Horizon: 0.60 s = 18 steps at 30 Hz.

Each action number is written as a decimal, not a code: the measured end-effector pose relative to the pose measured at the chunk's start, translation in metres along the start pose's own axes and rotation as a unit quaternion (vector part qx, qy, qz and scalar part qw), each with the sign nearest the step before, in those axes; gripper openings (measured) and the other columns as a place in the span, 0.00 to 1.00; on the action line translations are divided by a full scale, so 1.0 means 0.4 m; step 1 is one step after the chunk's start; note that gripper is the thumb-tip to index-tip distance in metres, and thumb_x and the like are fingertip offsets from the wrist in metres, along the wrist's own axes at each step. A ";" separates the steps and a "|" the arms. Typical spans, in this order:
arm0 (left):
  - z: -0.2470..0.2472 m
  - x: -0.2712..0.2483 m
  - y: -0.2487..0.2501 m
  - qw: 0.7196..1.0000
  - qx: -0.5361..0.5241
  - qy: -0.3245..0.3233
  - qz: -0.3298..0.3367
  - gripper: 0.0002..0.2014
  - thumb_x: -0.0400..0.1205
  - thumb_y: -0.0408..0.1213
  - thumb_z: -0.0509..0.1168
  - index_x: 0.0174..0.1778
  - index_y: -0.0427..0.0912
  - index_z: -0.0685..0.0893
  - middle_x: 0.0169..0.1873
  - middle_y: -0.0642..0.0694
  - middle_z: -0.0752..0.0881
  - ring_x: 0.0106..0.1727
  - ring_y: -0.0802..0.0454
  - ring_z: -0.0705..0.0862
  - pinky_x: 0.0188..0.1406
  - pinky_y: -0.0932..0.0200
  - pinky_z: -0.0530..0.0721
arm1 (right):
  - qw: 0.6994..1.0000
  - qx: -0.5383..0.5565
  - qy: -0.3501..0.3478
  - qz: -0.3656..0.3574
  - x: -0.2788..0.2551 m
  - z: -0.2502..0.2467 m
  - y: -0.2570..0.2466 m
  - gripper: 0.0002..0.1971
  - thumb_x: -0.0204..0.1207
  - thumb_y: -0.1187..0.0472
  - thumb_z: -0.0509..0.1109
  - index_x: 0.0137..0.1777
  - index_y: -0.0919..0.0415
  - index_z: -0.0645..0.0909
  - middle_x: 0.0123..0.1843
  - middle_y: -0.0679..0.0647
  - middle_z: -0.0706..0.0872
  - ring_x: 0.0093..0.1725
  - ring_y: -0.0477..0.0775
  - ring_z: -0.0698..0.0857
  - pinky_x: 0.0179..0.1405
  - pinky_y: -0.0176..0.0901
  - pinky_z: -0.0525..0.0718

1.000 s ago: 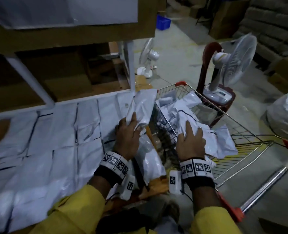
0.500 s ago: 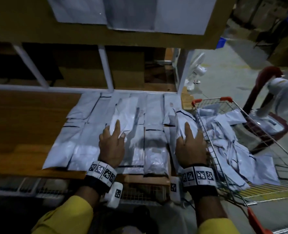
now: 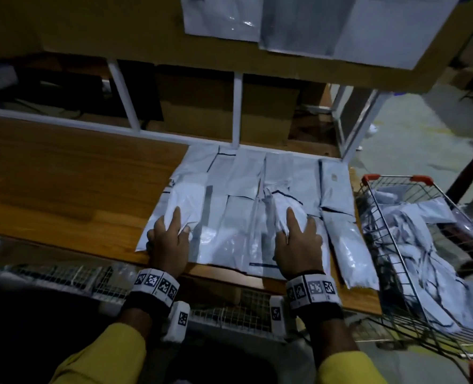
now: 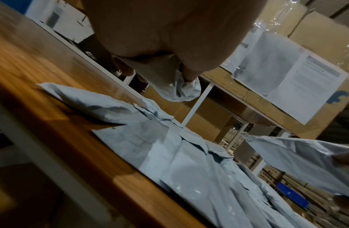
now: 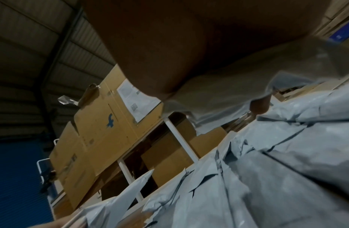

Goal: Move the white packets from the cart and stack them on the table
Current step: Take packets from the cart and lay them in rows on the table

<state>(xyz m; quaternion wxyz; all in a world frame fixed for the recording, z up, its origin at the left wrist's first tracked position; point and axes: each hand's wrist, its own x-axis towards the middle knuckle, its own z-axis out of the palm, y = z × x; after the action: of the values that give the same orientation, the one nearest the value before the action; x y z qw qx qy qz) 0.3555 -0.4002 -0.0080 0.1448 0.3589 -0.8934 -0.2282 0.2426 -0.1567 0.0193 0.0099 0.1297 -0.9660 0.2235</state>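
Several white packets (image 3: 257,206) lie side by side on the wooden table (image 3: 63,189). My left hand (image 3: 178,225) grips one white packet (image 3: 186,199) over the left end of that layer. In the left wrist view thumb and fingers pinch this packet (image 4: 179,89) a little above the table. My right hand (image 3: 296,225) grips another white packet (image 3: 281,203) over the middle of the layer. In the right wrist view it (image 5: 228,92) hangs under the palm, just above the pile. More packets (image 3: 412,225) fill the wire cart (image 3: 387,178) on the right.
White shelf posts (image 3: 236,112) and cardboard boxes (image 3: 207,106) stand behind the table. An upper shelf board with taped paper sheets (image 3: 326,20) overhangs the back. Bare wood lies left of the packets. The cart stands tight against the table's right end.
Both hands have swung left from the cart to the table, each carrying a packet. The left one now hangs over the layer's left end, the right one over its middle.
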 end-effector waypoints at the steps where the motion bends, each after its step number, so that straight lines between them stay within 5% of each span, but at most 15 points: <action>1: -0.006 0.017 -0.023 1.000 0.012 -0.014 -0.004 0.27 0.89 0.46 0.61 0.85 0.50 0.67 0.79 0.30 0.68 0.75 0.28 0.66 0.74 0.34 0.68 | 1.000 0.004 0.004 0.003 -0.003 0.022 -0.025 0.37 0.77 0.41 0.45 0.85 0.51 0.66 0.81 0.73 0.65 0.66 0.80 0.75 0.63 0.66 0.76; 8: -0.041 0.110 -0.186 0.995 0.016 -0.086 -0.039 0.29 0.90 0.51 0.55 0.88 0.57 0.58 0.83 0.36 0.61 0.79 0.32 0.61 0.77 0.36 0.60 | 0.999 -0.019 -0.025 0.039 -0.004 0.157 -0.195 0.32 0.84 0.47 0.62 0.87 0.48 0.61 0.85 0.70 0.56 0.69 0.78 0.72 0.67 0.64 0.74; 18: -0.031 0.150 -0.255 0.984 0.040 -0.170 0.027 0.30 0.90 0.54 0.52 0.88 0.59 0.52 0.84 0.38 0.56 0.80 0.33 0.60 0.78 0.36 0.61 | 0.989 -0.109 -0.026 0.092 0.000 0.356 -0.267 0.31 0.85 0.41 0.58 0.87 0.41 0.57 0.87 0.64 0.56 0.72 0.70 0.72 0.67 0.62 0.75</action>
<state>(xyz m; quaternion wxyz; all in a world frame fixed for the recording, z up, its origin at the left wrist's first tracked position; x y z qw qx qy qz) 0.3776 -0.5116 -0.0438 -0.0177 0.2962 -0.9228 -0.2456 0.2752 -0.3111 -0.0631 -0.0217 0.0440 -0.9924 0.1131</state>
